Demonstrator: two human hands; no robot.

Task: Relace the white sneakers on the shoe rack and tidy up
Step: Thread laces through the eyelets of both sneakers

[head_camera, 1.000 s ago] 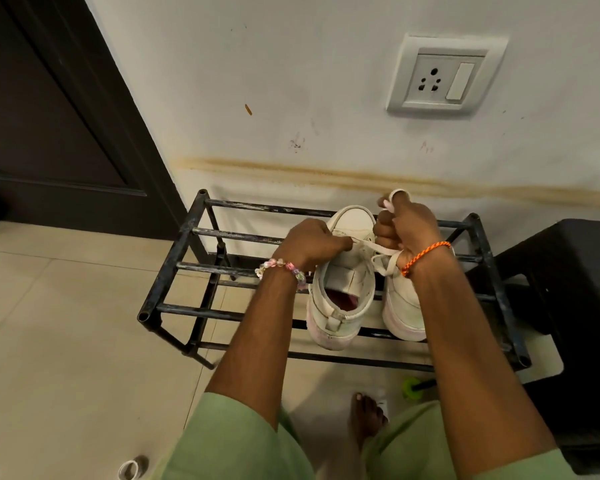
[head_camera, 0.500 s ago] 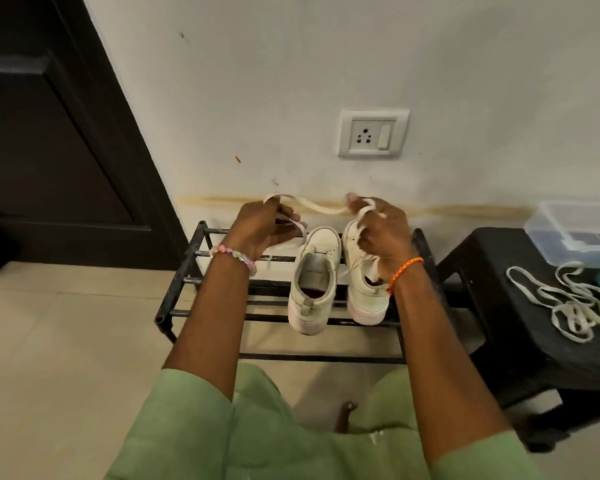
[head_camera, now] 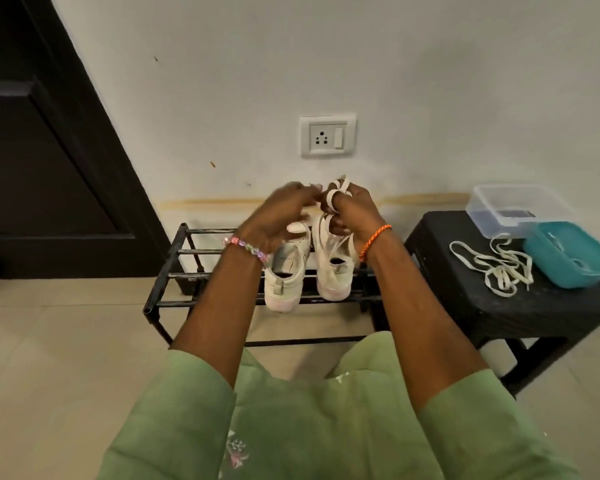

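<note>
our left hand (head_camera: 284, 213) and right hand (head_camera: 352, 211), fingers clamped on a white lace (head_camera: 333, 197), above two sneakers (head_camera: 335, 271).

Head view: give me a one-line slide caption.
Both hands wind a lace above two sneakers on the rack.

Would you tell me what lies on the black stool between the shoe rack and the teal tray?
A loose white lace lies tangled on the black stool, seen in the head view.
</note>
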